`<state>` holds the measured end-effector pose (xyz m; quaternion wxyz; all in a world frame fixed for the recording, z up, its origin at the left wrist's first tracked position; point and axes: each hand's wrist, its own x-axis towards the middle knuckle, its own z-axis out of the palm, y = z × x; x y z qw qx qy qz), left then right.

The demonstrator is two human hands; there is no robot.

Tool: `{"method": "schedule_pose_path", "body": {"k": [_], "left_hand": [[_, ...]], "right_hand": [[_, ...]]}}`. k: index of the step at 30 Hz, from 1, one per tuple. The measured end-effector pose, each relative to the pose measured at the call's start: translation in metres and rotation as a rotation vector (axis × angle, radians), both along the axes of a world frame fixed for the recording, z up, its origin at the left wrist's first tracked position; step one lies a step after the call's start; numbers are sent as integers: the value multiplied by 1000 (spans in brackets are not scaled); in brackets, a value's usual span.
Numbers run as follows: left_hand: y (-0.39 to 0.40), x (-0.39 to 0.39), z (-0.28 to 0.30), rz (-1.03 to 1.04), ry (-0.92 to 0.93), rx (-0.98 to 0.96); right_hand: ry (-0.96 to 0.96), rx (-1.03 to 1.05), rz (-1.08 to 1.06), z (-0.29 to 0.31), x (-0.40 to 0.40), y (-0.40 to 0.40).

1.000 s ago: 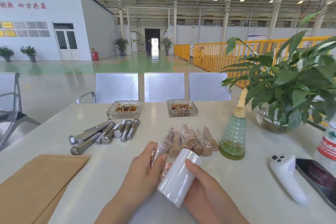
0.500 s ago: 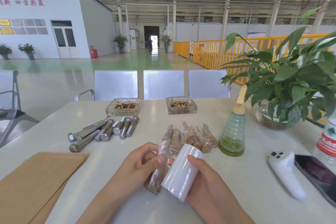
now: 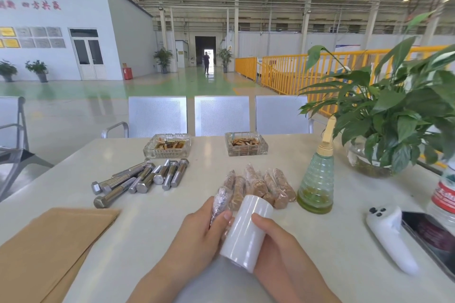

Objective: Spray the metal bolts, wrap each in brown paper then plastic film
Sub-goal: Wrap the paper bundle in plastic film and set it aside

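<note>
While the film-wrapping step is in hand, a paper-wrapped bolt (image 3: 219, 200) is gripped by the left hand (image 3: 204, 231) above the bench (image 3: 320, 241); the plastic film roll (image 3: 246, 231) is held by the right hand (image 3: 275, 246); next, the film probably needs tearing off, and the bolt placing with the wrapped bolts (image 3: 266, 186).

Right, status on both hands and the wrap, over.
Left hand grips film-covered bolt. Right hand holds film roll against it. Bare bolts wait at left. Nothing in the way.
</note>
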<state>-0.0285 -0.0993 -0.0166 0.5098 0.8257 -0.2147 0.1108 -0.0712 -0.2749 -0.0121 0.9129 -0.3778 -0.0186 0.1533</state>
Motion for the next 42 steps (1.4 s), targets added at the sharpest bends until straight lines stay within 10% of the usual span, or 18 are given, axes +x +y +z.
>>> {"method": "schedule_pose_path", "body": {"k": [8, 25, 42], "left_hand": [[11, 5, -4, 44, -20, -17], [14, 8, 11, -227, 662, -606], [16, 0, 3, -160, 102, -63]], "right_hand": [[-87, -162, -39, 4, -1, 7], [18, -70, -86, 6, 1, 3], [40, -31, 0, 4, -2, -1]]}}
